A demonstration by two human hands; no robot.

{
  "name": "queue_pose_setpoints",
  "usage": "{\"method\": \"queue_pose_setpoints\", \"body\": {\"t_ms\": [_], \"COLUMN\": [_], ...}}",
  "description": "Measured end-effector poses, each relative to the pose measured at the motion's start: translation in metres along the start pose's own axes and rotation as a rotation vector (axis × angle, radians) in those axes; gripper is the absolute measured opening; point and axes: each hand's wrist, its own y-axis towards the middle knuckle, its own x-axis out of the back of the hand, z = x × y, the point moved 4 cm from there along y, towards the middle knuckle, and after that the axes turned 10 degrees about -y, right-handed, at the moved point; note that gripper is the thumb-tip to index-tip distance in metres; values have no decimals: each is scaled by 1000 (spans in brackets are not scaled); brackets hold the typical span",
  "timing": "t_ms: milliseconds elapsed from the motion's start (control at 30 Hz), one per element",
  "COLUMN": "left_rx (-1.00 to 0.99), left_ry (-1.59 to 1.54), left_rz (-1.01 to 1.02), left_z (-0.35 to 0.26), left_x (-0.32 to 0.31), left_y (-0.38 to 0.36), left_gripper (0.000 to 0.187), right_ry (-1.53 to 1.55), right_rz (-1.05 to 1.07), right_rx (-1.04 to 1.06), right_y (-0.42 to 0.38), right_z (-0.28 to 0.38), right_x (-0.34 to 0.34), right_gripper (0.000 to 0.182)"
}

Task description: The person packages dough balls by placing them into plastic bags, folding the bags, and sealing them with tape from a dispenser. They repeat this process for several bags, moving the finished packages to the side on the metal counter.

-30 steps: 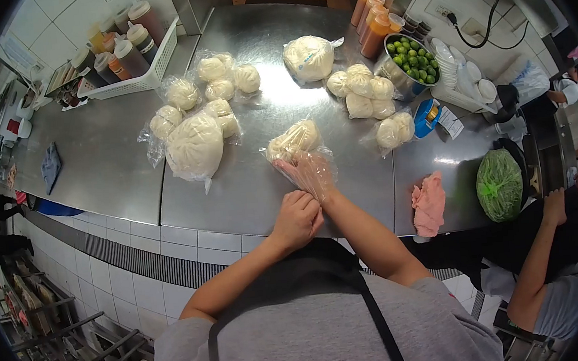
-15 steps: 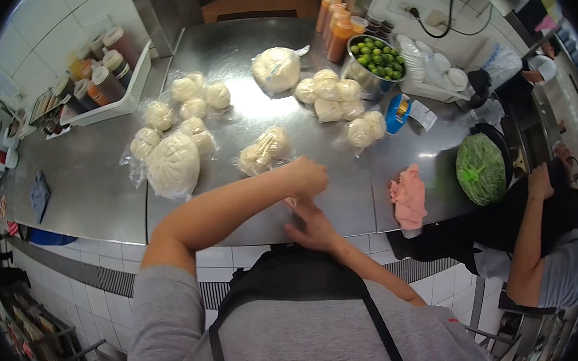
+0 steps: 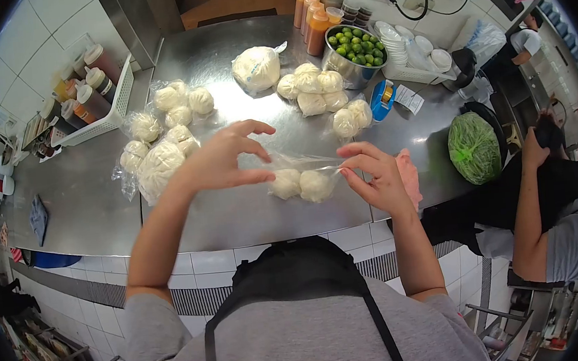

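Note:
A clear plastic bag (image 3: 306, 163) with two round whitish lumps (image 3: 316, 185), like dough or bundled noodles, rests on the steel counter in front of me. My right hand (image 3: 379, 178) pinches the bag's right edge between thumb and fingers, drawing the film taut. On the other side, my left hand (image 3: 224, 157) has its fingers spread, with the thumb tip right at the left lump. Just beyond the left wrist sits a larger bagged white mass (image 3: 159, 170). A pink cloth (image 3: 408, 177) lies partly hidden behind my right hand.
More bagged lumps (image 3: 309, 82) and a big white bag (image 3: 256, 69) stand farther back. Around them are a pot of limes (image 3: 356, 47), sauce bottles (image 3: 317, 30), a white bottle basket (image 3: 101, 119) and a bag of greens (image 3: 473, 150). A co-worker's arm (image 3: 529, 207) is at right.
My arms, crossed over each other before, are now apart, left hand opened out at the left. The two-lump bag has shifted nearer and right, its film stretched out from the right hand.

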Motion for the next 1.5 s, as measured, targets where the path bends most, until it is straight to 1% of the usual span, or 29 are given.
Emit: {"method": "queue_pose_setpoints", "body": {"t_ms": [33,100,133,167,200,267,300,367,433,500,567,600,633,667,767,933,1000,1033,1100,1133,1167,1200,1233,1267,1300,1333,1400,1467,1500], "left_rx": [-8,-70,-21,36,94,221,357,373,401,219,94,-199,-476,-529,-524,-440,-543,-539,-254,-254,-79,98,95,113,130,126,65,78,93], "left_ry": [5,-567,-432,-477,-520,-683,-846,-956,-1070,-931,-686,-171,348,515,683,644,590,588,98,97,-156,-408,-409,-592,-774,-775,-802,-900,-997], "left_rz": [2,-268,-114,-62,-9,-55,-104,-209,-324,-357,-315,-367,-402,-292,-132,-261,-44,-44,47,48,11,-24,-21,-200,-380,-379,-631,-741,-848], "left_z": [12,52,76,86,91,107,118,120,121,104,82,58,42,61,93,93,104,104,114,112,116,121,117,115,114,111,104,97,98], "left_x": [-14,-44,-67,-84,-100,-123,-132,-138,-135,-108,-79,-68,-68,-82,-105,-108,-119,-121,-119,-117,-112,-110,-110,-104,-100,-103,-103,-102,-100], "left_y": [-1,-1,9,22,38,58,64,66,67,62,46,33,18,9,-4,-15,-30,-33,-31,-30,-27,-26,-25,-23,-22,-19,-18,-8,-8], "left_gripper": [42,68,85,74,64,49,37,28,22,22,18,17,18,26,31,32,31,31,25,25,20,16,16,14,12,12,11,11,12], "right_ry": [28,57,301,542,538,1023,1018,1106,872,652,25,24,-132,-281,-389,-493,-496,-398,-301,-150,0,-1,180,360,357,455,551,821,822], "right_rz": [68,132,134,129,123,-290,-300,-288,-214,-128,-152,-153,-105,-48,51,-20,-68,44,151,189,224,224,148,69,65,16,-31,-342,-338], "right_rx": [-1,-18,-83,-137,-133,-337,-336,-733,-711,-695,-16,-21,191,406,442,478,503,472,440,256,69,64,-113,-287,-287,-348,-408,-572,-567], "right_y": [0,-3,-4,-2,-2,-2,-9,-34,-30,-24,-6,-9,-17,-29,-44,-45,-56,-61,-67,-63,-61,-60,-56,-54,-52,-51,-48,-48,-48], "right_z": [-9,-28,-41,-52,-55,-68,-77,-110,-116,-111,-72,-77,-74,-71,-80,-67,-67,-74,-86,-92,-99,-98,-102,-107,-105,-106,-102,-104,-106], "right_x": [-2,-10,-15,-19,-24,-32,-49,-94,-97,-89,-47,-45,-50,-59,-87,-85,-84,-88,-95,-94,-93,-92,-89,-87,-86,-85,-88,-89,-92], "right_gripper": [5,5,6,8,8,14,14,19,22,25,22,22,22,22,20,19,17,18,18,17,15,15,14,12,12,12,11,16,16]}}
